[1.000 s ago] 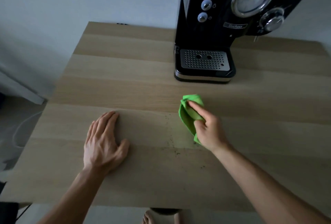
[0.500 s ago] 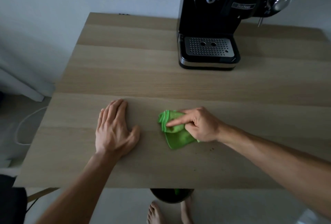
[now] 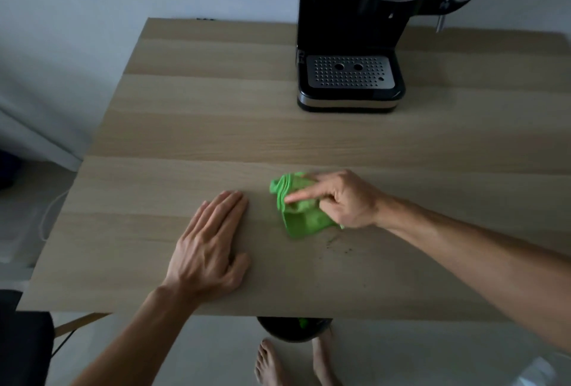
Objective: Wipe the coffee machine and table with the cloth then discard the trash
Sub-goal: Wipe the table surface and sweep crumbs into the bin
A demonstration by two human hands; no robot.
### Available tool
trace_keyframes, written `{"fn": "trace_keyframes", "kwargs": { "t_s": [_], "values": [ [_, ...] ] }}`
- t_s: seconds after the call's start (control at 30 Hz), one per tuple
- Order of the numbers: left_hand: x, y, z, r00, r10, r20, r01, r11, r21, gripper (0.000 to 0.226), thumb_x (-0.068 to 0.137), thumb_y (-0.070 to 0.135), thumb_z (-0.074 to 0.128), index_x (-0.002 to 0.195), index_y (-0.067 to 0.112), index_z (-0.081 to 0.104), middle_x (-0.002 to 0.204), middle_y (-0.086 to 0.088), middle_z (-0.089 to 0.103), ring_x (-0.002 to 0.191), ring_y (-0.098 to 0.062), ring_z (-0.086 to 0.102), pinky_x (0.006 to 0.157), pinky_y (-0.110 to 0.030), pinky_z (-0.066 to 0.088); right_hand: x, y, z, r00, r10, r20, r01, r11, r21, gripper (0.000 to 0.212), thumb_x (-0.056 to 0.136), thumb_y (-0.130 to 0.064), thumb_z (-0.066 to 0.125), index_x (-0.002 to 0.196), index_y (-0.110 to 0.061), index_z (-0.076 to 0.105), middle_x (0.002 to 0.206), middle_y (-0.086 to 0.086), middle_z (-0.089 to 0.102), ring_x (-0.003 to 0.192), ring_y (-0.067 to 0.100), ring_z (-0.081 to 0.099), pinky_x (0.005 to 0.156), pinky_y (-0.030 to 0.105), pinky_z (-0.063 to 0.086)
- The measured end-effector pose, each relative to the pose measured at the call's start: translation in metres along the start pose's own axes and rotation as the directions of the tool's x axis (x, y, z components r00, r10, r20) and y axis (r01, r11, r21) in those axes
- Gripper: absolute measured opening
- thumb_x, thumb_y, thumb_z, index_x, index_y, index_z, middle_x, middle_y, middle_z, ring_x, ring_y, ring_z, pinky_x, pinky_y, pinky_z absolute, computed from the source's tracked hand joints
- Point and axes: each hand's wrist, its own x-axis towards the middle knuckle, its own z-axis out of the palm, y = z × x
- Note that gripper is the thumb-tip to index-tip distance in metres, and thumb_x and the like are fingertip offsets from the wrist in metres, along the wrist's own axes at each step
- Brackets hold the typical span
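Note:
My right hand [image 3: 346,200] grips a crumpled green cloth [image 3: 301,218] and presses it on the wooden table [image 3: 185,126], index finger stretched across it pointing left. Dark crumbs [image 3: 338,245] lie on the wood just near-right of the cloth. Flat on the table to the cloth's left rests my left hand [image 3: 210,246], fingers straight, holding nothing. The black coffee machine [image 3: 355,30] stands at the table's far side, its metal drip grille [image 3: 349,72] facing me.
A dark round bin [image 3: 293,328] sits on the floor under the table's near edge, something green inside it. My bare feet [image 3: 268,364] are beside it. A white cable [image 3: 46,215] runs along the floor left of the table.
My right hand swept the cloth from in front of the machine leftward and toward me, turning its fingers to point left. The left hand stayed flat on the table.

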Motion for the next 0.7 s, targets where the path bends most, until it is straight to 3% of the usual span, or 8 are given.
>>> {"fn": "trace_keyframes", "kwargs": {
  "t_s": [0.07, 0.1, 0.17, 0.3, 0.4, 0.47, 0.57, 0.7],
  "values": [
    [0.005, 0.008, 0.004, 1.0, -0.002, 0.009, 0.002, 1.0, -0.006, 0.077, 0.071, 0.038, 0.046, 0.139, 0.003, 0.046, 0.146, -0.013, 0.042, 0.137, -0.027, 0.035, 0.115, -0.04, 0.023, -0.006, 0.018, -0.009, 0.995, 0.023, -0.095, -0.03, 0.997, -0.072, 0.058, 0.079, 0.005, 0.043, 0.125, -0.028, 0.056, 0.139, 0.007, 0.046, 0.122, 0.007, 0.045, 0.094, 0.019, 0.047],
    [0.007, 0.011, 0.006, 1.0, -0.006, 0.01, 0.006, 1.0, -0.008, 0.077, 0.071, 0.038, 0.046, 0.139, 0.003, 0.046, 0.146, -0.013, 0.043, 0.138, -0.026, 0.035, 0.115, -0.04, 0.023, -0.011, 0.027, -0.01, 0.992, 0.046, -0.121, -0.06, 0.992, -0.113, 0.059, 0.079, 0.002, 0.041, 0.129, -0.03, 0.051, 0.141, 0.008, 0.044, 0.128, 0.012, 0.04, 0.103, 0.03, 0.043],
    [0.01, 0.014, 0.007, 1.0, -0.012, 0.011, 0.013, 1.0, -0.004, 0.077, 0.07, 0.038, 0.045, 0.139, 0.004, 0.046, 0.145, -0.014, 0.043, 0.138, -0.026, 0.034, 0.115, -0.04, 0.022, -0.026, 0.036, -0.005, 0.978, 0.112, -0.178, -0.139, 0.979, -0.148, 0.06, 0.079, -0.004, 0.039, 0.132, -0.031, 0.046, 0.142, 0.009, 0.044, 0.133, 0.017, 0.037, 0.109, 0.037, 0.034],
    [0.01, 0.014, 0.006, 0.999, -0.017, 0.028, 0.017, 1.0, 0.004, 0.078, 0.07, 0.039, 0.044, 0.139, 0.003, 0.045, 0.145, -0.014, 0.043, 0.137, -0.028, 0.035, 0.114, -0.041, 0.022, -0.064, 0.018, 0.025, 0.954, 0.167, -0.248, -0.208, 0.967, -0.148, 0.06, 0.077, -0.01, 0.034, 0.132, -0.031, 0.049, 0.14, 0.009, 0.047, 0.134, 0.019, 0.039, 0.111, 0.033, 0.032],
    [0.009, 0.013, 0.006, 0.999, -0.024, 0.049, 0.024, 1.0, -0.007, 0.079, 0.07, 0.039, 0.044, 0.141, 0.005, 0.043, 0.147, -0.013, 0.041, 0.138, -0.027, 0.033, 0.114, -0.041, 0.021, -0.075, -0.007, 0.038, 0.912, 0.213, -0.349, -0.202, 0.977, 0.068, 0.062, 0.073, -0.006, 0.036, 0.128, -0.029, 0.055, 0.131, 0.005, 0.057, 0.112, 0.007, 0.055, 0.097, 0.014, 0.039],
    [0.008, 0.012, 0.005, 0.999, -0.029, 0.045, 0.03, 0.999, -0.033, 0.079, 0.069, 0.039, 0.044, 0.142, 0.006, 0.042, 0.148, -0.011, 0.04, 0.139, -0.025, 0.032, 0.115, -0.041, 0.021, -0.058, -0.013, 0.033, 0.835, 0.287, -0.47, -0.21, 0.955, 0.209, 0.064, 0.07, 0.0, 0.039, 0.126, -0.026, 0.057, 0.127, -0.002, 0.057, 0.103, 0.003, 0.057, 0.091, 0.003, 0.036],
    [0.008, 0.014, 0.004, 0.999, -0.052, 0.013, 0.052, 0.996, -0.068, 0.078, 0.069, 0.038, 0.043, 0.14, 0.007, 0.045, 0.147, -0.009, 0.042, 0.138, -0.024, 0.034, 0.115, -0.039, 0.022, -0.013, -0.013, 0.017, 0.789, 0.363, -0.496, -0.29, 0.931, 0.221, 0.069, 0.071, -0.005, 0.039, 0.133, -0.033, 0.049, 0.129, -0.004, 0.056, 0.106, 0.02, 0.06, 0.092, 0.011, 0.04],
    [0.007, 0.014, 0.004, 0.997, -0.073, -0.04, 0.068, 0.993, -0.095, 0.075, 0.069, 0.037, 0.043, 0.137, 0.006, 0.049, 0.142, -0.01, 0.047, 0.134, -0.024, 0.037, 0.113, -0.033, 0.022, 0.043, -0.017, 0.015, 0.872, 0.317, -0.374, -0.311, 0.947, 0.079, 0.077, 0.082, 0.0, 0.046, 0.146, -0.034, 0.021, 0.145, 0.003, 0.042, 0.114, 0.027, 0.055, 0.091, 0.021, 0.041]
  ]
}}
